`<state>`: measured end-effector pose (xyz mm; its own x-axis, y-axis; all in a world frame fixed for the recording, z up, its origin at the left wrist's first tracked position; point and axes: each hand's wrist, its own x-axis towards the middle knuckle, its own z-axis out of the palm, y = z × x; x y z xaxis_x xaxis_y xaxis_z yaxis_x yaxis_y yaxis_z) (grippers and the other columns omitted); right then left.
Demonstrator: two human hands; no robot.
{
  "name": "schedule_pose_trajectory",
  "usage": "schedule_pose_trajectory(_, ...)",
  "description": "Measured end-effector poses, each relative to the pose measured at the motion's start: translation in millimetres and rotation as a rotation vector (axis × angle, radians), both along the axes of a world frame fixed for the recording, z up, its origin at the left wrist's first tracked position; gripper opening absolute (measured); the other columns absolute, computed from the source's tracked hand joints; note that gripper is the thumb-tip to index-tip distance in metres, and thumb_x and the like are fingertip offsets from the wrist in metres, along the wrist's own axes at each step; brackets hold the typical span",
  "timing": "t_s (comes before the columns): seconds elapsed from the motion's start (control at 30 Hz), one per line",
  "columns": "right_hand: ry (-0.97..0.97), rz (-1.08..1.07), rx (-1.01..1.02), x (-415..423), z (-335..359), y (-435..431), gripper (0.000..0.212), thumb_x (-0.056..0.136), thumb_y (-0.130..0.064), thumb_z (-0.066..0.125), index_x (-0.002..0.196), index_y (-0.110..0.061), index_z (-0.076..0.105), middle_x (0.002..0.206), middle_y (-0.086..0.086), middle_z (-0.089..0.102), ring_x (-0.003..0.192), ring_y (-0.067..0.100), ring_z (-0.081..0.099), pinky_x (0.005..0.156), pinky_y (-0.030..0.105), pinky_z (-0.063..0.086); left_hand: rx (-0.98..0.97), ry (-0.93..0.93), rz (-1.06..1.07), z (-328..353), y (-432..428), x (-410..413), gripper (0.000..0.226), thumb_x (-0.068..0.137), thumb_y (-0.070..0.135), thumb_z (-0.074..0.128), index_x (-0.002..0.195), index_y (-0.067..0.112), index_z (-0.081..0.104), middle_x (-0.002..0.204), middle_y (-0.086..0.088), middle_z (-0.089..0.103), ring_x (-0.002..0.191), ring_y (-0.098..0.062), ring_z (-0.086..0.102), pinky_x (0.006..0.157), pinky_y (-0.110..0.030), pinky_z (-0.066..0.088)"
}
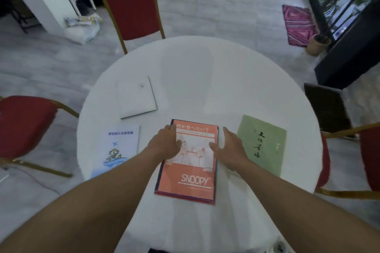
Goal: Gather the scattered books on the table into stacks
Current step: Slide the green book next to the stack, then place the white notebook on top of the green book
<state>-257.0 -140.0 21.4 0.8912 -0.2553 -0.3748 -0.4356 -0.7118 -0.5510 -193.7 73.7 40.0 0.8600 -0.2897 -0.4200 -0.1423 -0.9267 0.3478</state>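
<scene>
An orange book marked SNOOPY (191, 178) lies on top of a small stack at the near middle of the round white table (205, 72). My left hand (166, 144) grips the stack's left edge, thumb on the cover. Straight-fingered, my right hand (228, 148) lies along the stack's right edge, its thumb resting on the cover. A green book (265, 144) lies flat just right of that hand. To the left lies a white and blue book with a plane drawing (121, 146). A plain white book (136, 97) lies further back on the left.
Red chairs with gold frames stand at the far side (131, 6), the left (24, 127) and the right (366, 158). A dark chair (327, 107) sits at the right rim. A pink rug (298, 24) and a plant basket (317, 44) are on the floor beyond.
</scene>
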Motion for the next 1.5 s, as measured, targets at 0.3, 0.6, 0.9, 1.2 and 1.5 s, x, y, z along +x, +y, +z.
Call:
schedule_pose_trajectory(0.3,0.027,0.142,0.041,48.4,-4.5,74.1,0.081,0.093,-0.052,0.058,0.157,-0.020,0.020,0.163,0.003,0.026,0.151,0.025,0.021,0.121,0.045,0.024,0.034,0.020,0.186,-6.5,81.6,23.5,0.063,0.099,0.035,0.043,0.150,0.006,0.022,0.151,-0.016,0.031,0.137,-0.034,0.035,0.109,-0.046,0.037)
schedule_pose_trajectory(0.6,0.019,0.194,0.062,117.6,-14.5,128.6,0.077,0.093,-0.047,0.059,0.154,-0.013,0.027,0.156,0.009,0.035,0.143,0.027,0.035,0.114,0.041,0.033,0.011,0.013,0.319,-16.4,130.8,83.5,0.053,0.098,0.035,0.045,0.138,0.001,0.037,0.141,-0.018,0.037,0.130,-0.036,0.041,0.105,-0.046,0.040)
schedule_pose_trajectory(0.9,0.046,0.201,0.083,206.2,-32.5,174.4,0.074,0.091,-0.041,0.064,0.150,-0.007,0.035,0.149,0.012,0.040,0.139,0.027,0.039,0.111,0.034,0.033,-0.026,0.062,0.455,-46.8,159.5,156.0,0.052,0.098,0.032,0.049,0.137,0.001,0.036,0.141,-0.018,0.034,0.129,-0.034,0.039,0.102,-0.043,0.042)
schedule_pose_trajectory(1.2,0.148,0.034,0.036,253.3,-48.5,213.5,0.065,0.081,-0.034,0.076,0.132,-0.006,0.047,0.135,0.016,0.043,0.125,0.034,0.047,0.105,0.039,0.042,-0.123,0.136,0.685,-64.0,156.3,196.4,0.063,0.087,0.025,0.065,0.135,-0.002,0.035,0.138,-0.024,0.038,0.129,-0.040,0.042,0.104,-0.040,0.038)
schedule_pose_trajectory(1.5,0.269,-0.025,0.087,259.6,-42.7,209.5,0.061,0.073,-0.027,0.077,0.126,-0.004,0.056,0.130,0.015,0.051,0.120,0.033,0.054,0.101,0.041,0.049,-0.478,0.365,0.911,-51.0,160.5,214.9,0.062,0.088,0.011,0.051,0.142,0.002,0.022,0.140,-0.016,0.045,0.125,-0.031,0.050,0.102,-0.042,0.046)
